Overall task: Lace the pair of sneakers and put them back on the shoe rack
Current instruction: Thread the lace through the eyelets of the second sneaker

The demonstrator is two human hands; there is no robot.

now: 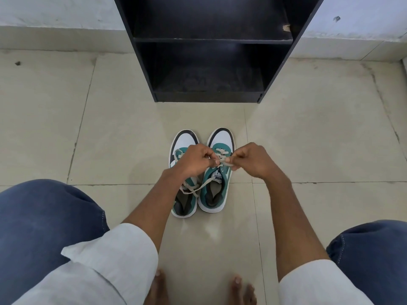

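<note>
Two teal, white and black sneakers stand side by side on the floor, toes toward the rack: the left sneaker (184, 140) and the right sneaker (220, 137). Both hands hover over the right sneaker's lacing. My left hand (195, 160) pinches the cream lace (221, 159) with thumb and forefinger. My right hand (248, 159) pinches the same lace from the other side. A loose lace end (193, 190) trails across the left sneaker's opening. The black shoe rack (211, 38) stands just beyond, shelves bare.
Beige floor tiles (110, 128) surround the shoes. My knees in blue jeans (44, 216) frame both sides, and my bare toes (240, 287) show at the bottom. A white wall base (55, 29) runs behind the rack.
</note>
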